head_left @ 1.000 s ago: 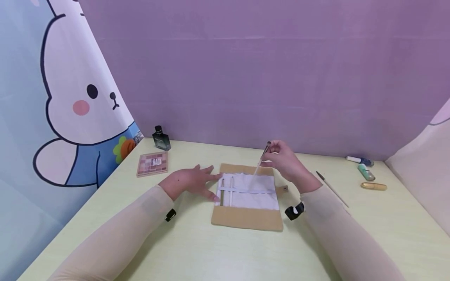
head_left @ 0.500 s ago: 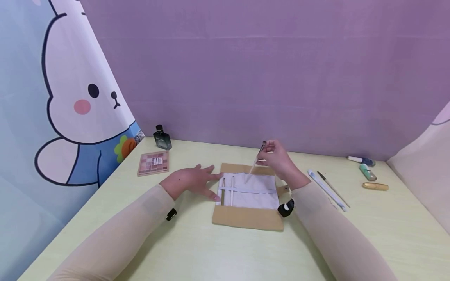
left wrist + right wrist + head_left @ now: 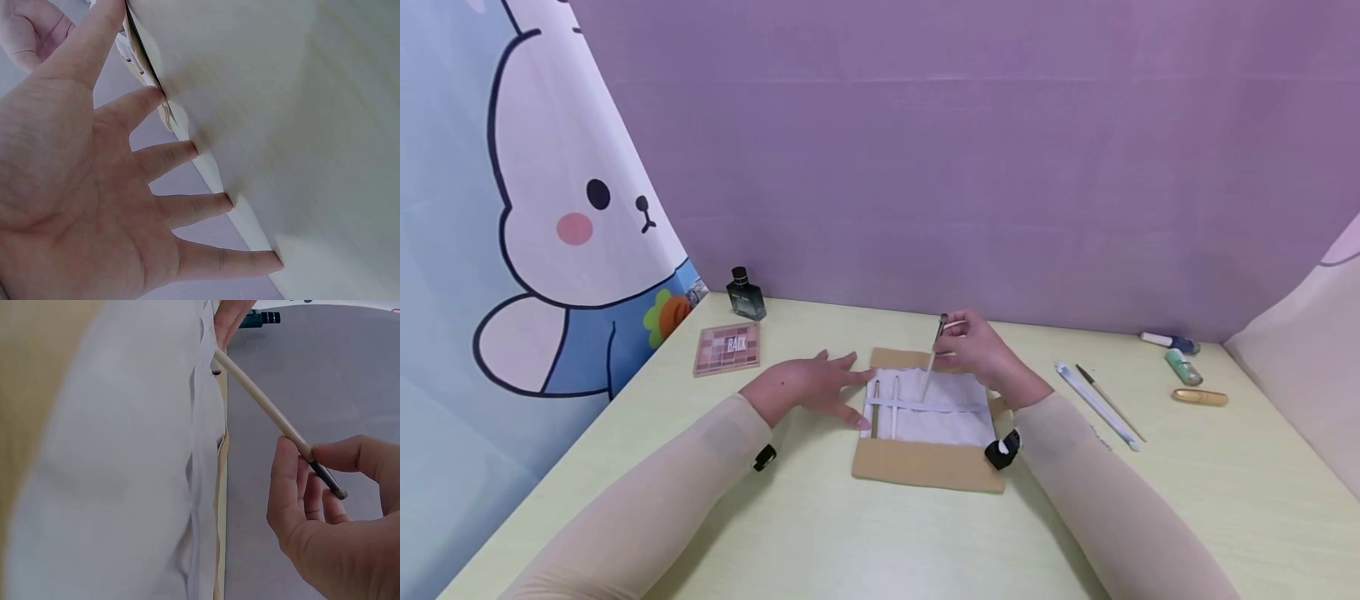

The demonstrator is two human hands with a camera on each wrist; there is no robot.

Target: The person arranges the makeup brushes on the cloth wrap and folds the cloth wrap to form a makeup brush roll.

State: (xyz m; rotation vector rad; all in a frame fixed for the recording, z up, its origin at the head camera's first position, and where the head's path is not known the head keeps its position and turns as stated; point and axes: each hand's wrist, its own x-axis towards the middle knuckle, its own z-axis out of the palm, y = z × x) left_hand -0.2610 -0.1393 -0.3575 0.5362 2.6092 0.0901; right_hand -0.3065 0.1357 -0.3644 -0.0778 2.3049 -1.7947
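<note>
A tan brush roll [image 3: 928, 467] lies unfolded on the table, with a white lining [image 3: 955, 429] and a thin strap across it. Two slim brushes, one brown [image 3: 875, 412] and one white [image 3: 894, 412], sit under the strap at its left. My right hand [image 3: 981, 352] pinches a makeup brush [image 3: 262, 403] between thumb and fingers near its dark end. The pale handle slants down, its lower end at the lining close to the strap. With fingers spread, my left hand [image 3: 812, 387] rests on the table, thumb and index finger touching the roll's left edge.
A makeup palette [image 3: 727, 350] and a dark bottle [image 3: 745, 296] stand at the back left. To the right lie a whitish stick [image 3: 1097, 406], a thin brush [image 3: 1111, 403], a blue-and-white bottle [image 3: 1170, 342], a green bottle [image 3: 1183, 367] and a gold tube [image 3: 1200, 397].
My right hand has moved left with the brush, whose lower end is now nearer the strap. The whitish stick at right has come out from behind my sleeve. My left hand stays put.
</note>
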